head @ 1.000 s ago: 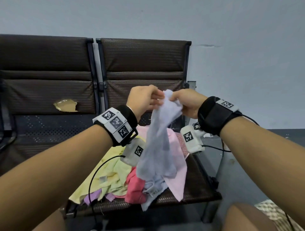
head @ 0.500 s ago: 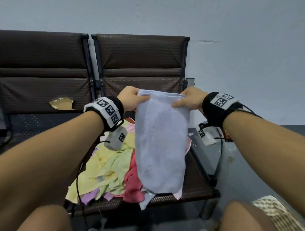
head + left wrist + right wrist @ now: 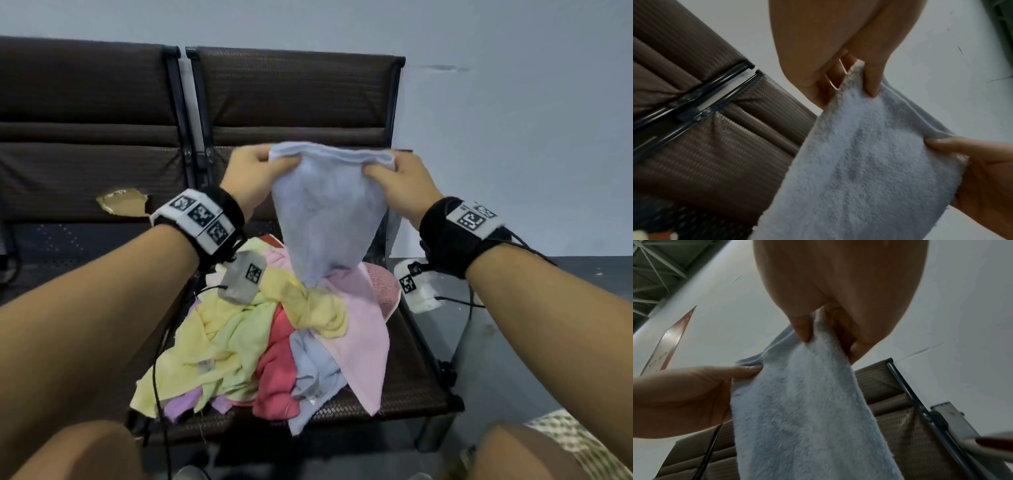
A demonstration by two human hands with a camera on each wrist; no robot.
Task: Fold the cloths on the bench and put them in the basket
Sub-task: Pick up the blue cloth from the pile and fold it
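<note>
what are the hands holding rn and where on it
Both hold one pale blue terry cloth by its top edge: left hand pinches the left corner, right hand the right corner.

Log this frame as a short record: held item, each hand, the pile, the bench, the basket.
held item: pale blue cloth, hanging down from its top edge, above the pile
left hand: pinches the top left corner
right hand: pinches the top right corner
pile: yellow, pink, red, purple and blue cloths, unfolded, heaped on the seat
bench: dark brown woven seats, tear in the left backrest
basket: checked patterned edge at lower right may be it; cannot tell
</note>
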